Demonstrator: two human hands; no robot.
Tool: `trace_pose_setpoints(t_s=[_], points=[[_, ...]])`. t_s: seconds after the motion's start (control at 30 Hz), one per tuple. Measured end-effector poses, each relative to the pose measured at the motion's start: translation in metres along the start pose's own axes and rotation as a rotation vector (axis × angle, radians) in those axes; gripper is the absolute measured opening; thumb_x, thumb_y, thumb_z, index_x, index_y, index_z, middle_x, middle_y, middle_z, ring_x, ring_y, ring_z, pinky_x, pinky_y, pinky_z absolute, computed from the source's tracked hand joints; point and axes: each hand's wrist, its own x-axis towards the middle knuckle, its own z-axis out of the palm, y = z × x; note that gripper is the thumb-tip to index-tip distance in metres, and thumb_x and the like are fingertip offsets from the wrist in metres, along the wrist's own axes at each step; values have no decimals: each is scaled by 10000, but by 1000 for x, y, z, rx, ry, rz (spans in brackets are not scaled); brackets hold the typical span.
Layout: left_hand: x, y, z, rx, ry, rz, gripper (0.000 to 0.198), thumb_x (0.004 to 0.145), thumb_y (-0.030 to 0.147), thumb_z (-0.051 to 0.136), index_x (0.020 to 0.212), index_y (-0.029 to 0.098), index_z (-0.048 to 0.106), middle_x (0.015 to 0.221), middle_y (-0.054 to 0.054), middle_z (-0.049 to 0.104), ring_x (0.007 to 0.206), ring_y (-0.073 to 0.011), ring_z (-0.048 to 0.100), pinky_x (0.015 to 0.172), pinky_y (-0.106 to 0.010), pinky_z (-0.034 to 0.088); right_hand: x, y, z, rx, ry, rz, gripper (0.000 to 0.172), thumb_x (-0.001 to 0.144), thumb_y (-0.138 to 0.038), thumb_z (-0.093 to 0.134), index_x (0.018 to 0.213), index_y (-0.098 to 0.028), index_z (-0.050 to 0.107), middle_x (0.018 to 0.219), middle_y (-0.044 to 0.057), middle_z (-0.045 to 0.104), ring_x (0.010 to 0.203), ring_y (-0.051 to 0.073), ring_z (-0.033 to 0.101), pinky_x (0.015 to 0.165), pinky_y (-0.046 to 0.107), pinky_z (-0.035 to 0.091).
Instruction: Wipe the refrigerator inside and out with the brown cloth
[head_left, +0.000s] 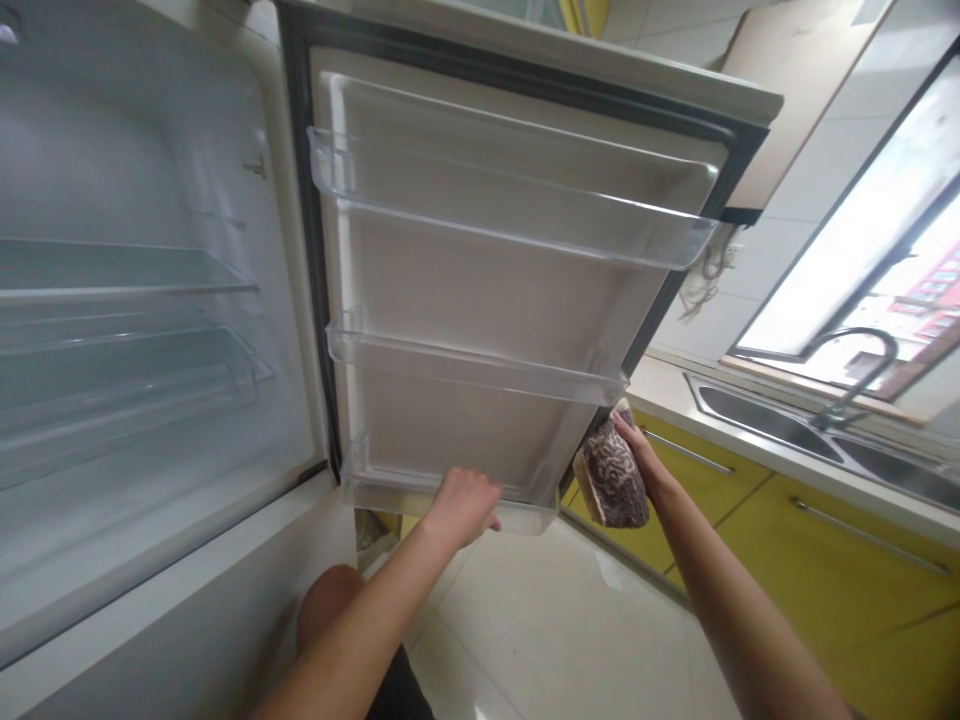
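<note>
The fridge door [487,290] stands open in front of me, its inner side showing three clear door bins, all bare. My left hand [463,505] rests with curled fingers on the lowest door bin [390,490], gripping its front edge. My right hand [637,455] is beyond the door's outer edge, closed on a brown patterned cloth [611,480] that is folded into a pad and held against the door's side.
The fridge interior [135,300] with glass shelves lies at the left. Yellow cabinets [810,560], a white counter and a steel double sink [757,415] with a tap run along the right, under a window. Pale floor tiles [540,620] and my knee [330,600] are below.
</note>
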Motion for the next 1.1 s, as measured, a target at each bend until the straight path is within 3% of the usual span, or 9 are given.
trace_pose_setpoints(t_s=[0.17, 0.3, 0.63, 0.77, 0.93, 1.0, 1.1], points=[[-35, -60, -9, 55, -44, -179, 514, 883, 616, 797, 1070, 139, 833, 1067, -231, 817, 1071, -425, 783, 877, -475, 610, 3, 5, -3, 7, 16, -4, 615, 688, -668, 884, 1089, -231, 720, 1042, 79, 831, 1002, 341, 811, 931, 435, 672], [-50, -89, -5, 60, -47, -248, 747, 891, 840, 611, 958, 140, 865, 961, -253, 814, 988, -453, 794, 822, -494, 612, 5, 7, -5, 1, 22, 2, 605, 685, -666, 885, 1064, -231, 703, 987, 76, 828, 956, 328, 815, 897, 424, 678], [-51, -90, 27, 4, -52, -234, 734, 930, 833, 550, 960, 177, 876, 994, -235, 824, 1000, -426, 798, 844, -486, 607, 1, 2, 3, 22, 56, 20, 640, 641, -656, 905, 1066, -227, 692, 944, 85, 823, 887, 327, 815, 839, 428, 684], [-50, -91, 30, -2, -39, -212, 736, 936, 832, 540, 928, 173, 868, 975, -229, 824, 991, -420, 800, 834, -476, 605, 0, -1, 7, 45, 87, 12, 657, 608, -647, 925, 1061, -226, 704, 917, 76, 815, 836, 306, 806, 810, 407, 675], [-51, -91, 29, -11, -10, -212, 664, 861, 800, 692, 946, 160, 846, 997, -230, 819, 990, -430, 793, 835, -480, 597, -6, -2, 8, 15, 116, 72, 686, 566, -684, 927, 1010, -205, 718, 867, 87, 780, 819, 311, 775, 817, 442, 647], [-53, -89, 31, -20, 19, -196, 590, 870, 754, 723, 1008, 190, 831, 1038, -194, 823, 1027, -409, 787, 863, -472, 590, -14, 0, 8, -36, 178, -9, 712, 574, -704, 910, 1027, -193, 706, 893, 82, 759, 860, 302, 753, 827, 437, 622], [-56, -87, 37, -31, 54, -182, 498, 926, 694, 700, 1034, 219, 806, 1009, -138, 828, 1012, -376, 788, 863, -461, 588, -40, 7, 11, -158, 463, -369, 667, 678, -696, 854, 1075, -193, 671, 965, 52, 708, 887, 242, 686, 874, 417, 572]])
